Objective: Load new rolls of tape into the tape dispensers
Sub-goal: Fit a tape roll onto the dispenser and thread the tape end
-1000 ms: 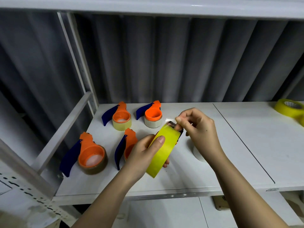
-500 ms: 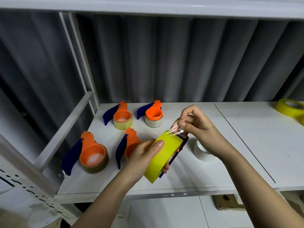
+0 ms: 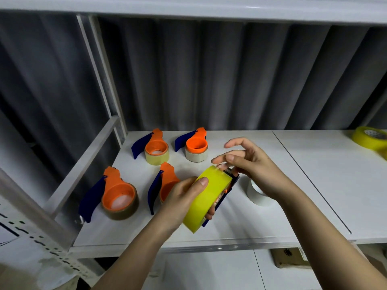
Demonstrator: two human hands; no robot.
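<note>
White shelf [image 3: 240, 229] spanned the view, split by a thin seam [image 3: 310, 181] running front to back on the right. Backed by dark corrugated wall [image 3: 230, 80]. Capped by a white upper shelf [image 3: 188, 7] along the top edge. Framed on the left by white upright [image 3: 100, 78] and a slanted rail [image 3: 81, 164] dropping toward the front. Perforated metal strip [image 3: 41, 243] crossed the lower left corner. Brown cardboard piece [image 3: 290, 258] lay below the shelf front, right of centre, on a white lower surface [image 3: 209, 271].
</note>
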